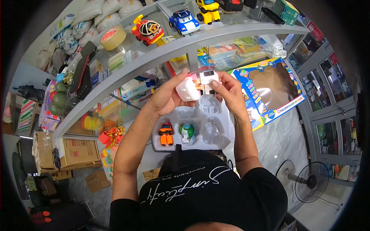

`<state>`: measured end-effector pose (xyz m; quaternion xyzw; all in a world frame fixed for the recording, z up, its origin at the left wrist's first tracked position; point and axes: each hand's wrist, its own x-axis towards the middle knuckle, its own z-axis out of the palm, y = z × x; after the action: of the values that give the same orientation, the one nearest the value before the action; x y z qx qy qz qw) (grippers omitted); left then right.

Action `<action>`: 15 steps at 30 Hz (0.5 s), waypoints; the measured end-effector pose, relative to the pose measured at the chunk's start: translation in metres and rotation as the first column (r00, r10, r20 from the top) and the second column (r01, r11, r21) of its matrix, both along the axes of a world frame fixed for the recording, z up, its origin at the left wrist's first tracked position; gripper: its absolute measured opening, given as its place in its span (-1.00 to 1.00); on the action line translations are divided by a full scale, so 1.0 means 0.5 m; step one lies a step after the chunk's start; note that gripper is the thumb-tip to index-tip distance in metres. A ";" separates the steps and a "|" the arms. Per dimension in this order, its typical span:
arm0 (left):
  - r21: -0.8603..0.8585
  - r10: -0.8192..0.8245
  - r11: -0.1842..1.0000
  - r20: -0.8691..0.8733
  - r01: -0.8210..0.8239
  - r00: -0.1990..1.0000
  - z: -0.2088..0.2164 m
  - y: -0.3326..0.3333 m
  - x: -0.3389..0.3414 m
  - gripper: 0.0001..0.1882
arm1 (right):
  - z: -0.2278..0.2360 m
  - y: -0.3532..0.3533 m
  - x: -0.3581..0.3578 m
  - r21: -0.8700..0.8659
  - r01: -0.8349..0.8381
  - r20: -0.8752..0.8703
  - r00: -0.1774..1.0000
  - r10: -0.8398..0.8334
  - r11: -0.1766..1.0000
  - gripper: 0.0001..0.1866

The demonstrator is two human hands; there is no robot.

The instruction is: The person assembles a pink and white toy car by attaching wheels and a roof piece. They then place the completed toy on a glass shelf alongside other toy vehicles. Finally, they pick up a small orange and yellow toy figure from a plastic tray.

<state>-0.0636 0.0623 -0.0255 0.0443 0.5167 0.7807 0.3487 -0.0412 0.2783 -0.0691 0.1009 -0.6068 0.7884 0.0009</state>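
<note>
We find the left hand (168, 94) partly hidden by the white toy (187, 91); the upper edge cuts a red-and-black object (231, 4).

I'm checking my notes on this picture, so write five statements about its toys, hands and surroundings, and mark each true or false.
1. The left hand and right hand both hold the white-and-pink toy. True.
2. The orange toy lies right of the green-and-white toy. False: in the tray, the orange toy is left of the green-and-white toy.
3. The blue toy car stands between the red toy and the yellow toy. True.
4. The tape roll lies in the tray. False: the tape roll is on the display counter.
5. The fan stands toward the picture's right. True.
</note>
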 end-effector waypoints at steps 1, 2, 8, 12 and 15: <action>0.013 -0.009 1.000 -0.018 0.009 1.000 0.002 -0.002 0.003 -0.44 | -0.004 -0.001 -0.001 -0.024 0.006 0.016 1.000 -0.006 1.000 -0.73; 0.026 -0.018 0.999 -0.035 0.019 0.999 0.004 -0.001 0.007 -0.45 | -0.007 -0.004 -0.003 -0.048 0.012 0.032 0.999 -0.011 0.999 -0.74; -0.095 0.113 0.987 -0.157 -0.129 0.981 0.009 0.004 0.019 -0.36 | 0.002 -0.014 -0.002 -0.024 0.058 0.069 0.996 -0.056 0.998 -0.78; -0.016 0.091 0.996 -0.109 -0.093 0.990 -0.014 -0.007 0.012 -0.39 | 0.008 -0.018 0.002 -0.016 0.069 0.075 0.995 -0.067 0.998 -0.77; 0.013 0.064 0.998 -0.095 -0.063 0.993 -0.016 -0.008 0.009 -0.41 | 0.011 -0.019 0.006 0.011 0.072 0.084 0.994 -0.073 0.997 -0.76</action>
<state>-0.0591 0.0581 -0.0336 0.0666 0.5301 0.7910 0.2983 -0.0380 0.2689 -0.0637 0.0452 -0.6128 0.7890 0.0036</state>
